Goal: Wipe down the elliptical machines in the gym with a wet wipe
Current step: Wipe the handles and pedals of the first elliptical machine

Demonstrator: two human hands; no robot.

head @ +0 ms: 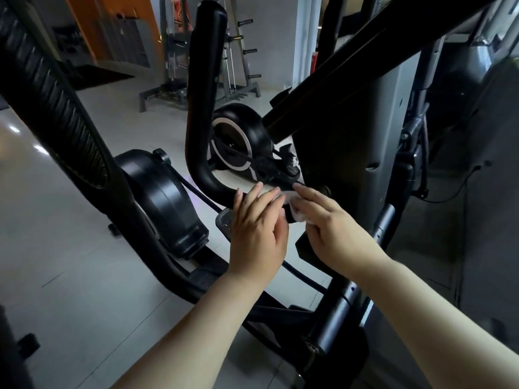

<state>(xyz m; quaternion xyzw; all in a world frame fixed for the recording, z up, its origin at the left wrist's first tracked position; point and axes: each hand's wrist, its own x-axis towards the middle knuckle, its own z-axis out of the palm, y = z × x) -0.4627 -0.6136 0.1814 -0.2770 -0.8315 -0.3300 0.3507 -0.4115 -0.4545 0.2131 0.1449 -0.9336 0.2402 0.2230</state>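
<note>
Both hands meet at the low end of the black handlebar point(200, 113), which comes down from the top of the view, bends and runs right toward the grey upright column point(393, 141) of the elliptical machine. The wet wipe point(295, 214) is there on the bar, a white wad showing between the two hands.

The right hand point(330, 230) holds the wipe: its fingers lie over the top and the wad bunches out at the thumb side, pressed against the bar. The left hand point(258, 231) is open, with straight fingers reaching over the bar just beside the wipe. Whether they touch the wipe itself I cannot tell.

A slanting black beam point(362, 68) crosses above the hands from the upper right, close over the working spot. To the left a ribbed black arm point(53, 88) runs steeply down past a round black housing point(161, 200). A small clear plastic part point(224, 220) sits just left of the left hand.

Behind the bend of the bar stands another machine's black wheel with a silver ring point(234, 141). Farther back are a grey weight rack point(238, 60) and an orange wall point(118, 21). The floor point(61, 242) is pale glossy tile.
</note>
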